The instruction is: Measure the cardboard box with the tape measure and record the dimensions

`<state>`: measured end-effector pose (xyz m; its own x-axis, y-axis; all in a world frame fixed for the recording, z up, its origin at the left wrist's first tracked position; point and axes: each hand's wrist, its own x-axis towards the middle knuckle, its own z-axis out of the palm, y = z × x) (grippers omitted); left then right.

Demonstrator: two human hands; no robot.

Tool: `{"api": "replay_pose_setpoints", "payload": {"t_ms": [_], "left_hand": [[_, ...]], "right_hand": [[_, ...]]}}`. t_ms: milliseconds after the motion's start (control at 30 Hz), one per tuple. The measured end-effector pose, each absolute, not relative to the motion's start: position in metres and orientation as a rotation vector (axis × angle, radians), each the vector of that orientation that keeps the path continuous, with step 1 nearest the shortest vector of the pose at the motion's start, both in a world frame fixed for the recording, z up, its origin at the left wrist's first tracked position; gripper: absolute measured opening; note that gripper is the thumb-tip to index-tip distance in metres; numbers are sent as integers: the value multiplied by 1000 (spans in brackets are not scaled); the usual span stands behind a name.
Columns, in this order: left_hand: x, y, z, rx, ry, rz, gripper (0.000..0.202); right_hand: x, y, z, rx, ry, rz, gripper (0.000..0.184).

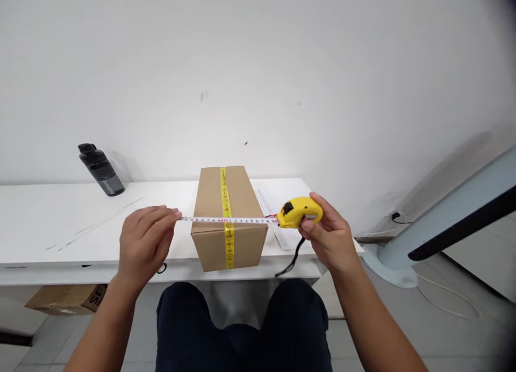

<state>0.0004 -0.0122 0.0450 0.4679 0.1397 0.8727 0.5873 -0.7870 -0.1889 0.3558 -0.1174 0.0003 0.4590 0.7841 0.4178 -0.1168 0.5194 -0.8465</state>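
Note:
A brown cardboard box (212, 200) sealed with a yellow printed strip stands on the white table (52, 221), near its front edge. My right hand (330, 237) grips a yellow tape measure (299, 211) just right of the box. Its white blade (229, 220) stretches left across the box's front top edge. My left hand (145, 240) pinches the blade's end just left of the box. A black wrist strap hangs from the tape measure's case.
A black bottle (100, 170) leans against the wall at the table's back left. A paper sheet (274, 210) lies right of the box. Another cardboard box (66, 299) sits on the floor under the table. A pale stand base (391, 264) and cables are at right.

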Motion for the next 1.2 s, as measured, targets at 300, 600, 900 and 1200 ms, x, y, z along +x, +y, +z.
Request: {"api": "replay_pose_setpoints", "payload": {"t_ms": [300, 600, 900, 1200], "left_hand": [[8, -7, 20, -2729, -672, -1250, 38], [32, -18, 6, -2578, -683, -1490, 37], [33, -17, 4, -2566, -726, -1572, 35], [36, -16, 2, -2546, -720, -1609, 31]], "right_hand": [[354, -107, -9, -921, -978, 676, 59], [358, -95, -3, -930, -1057, 731, 55], [367, -92, -4, -960, -1048, 727, 59], [367, -92, -6, -969, -1055, 719, 60]]}}
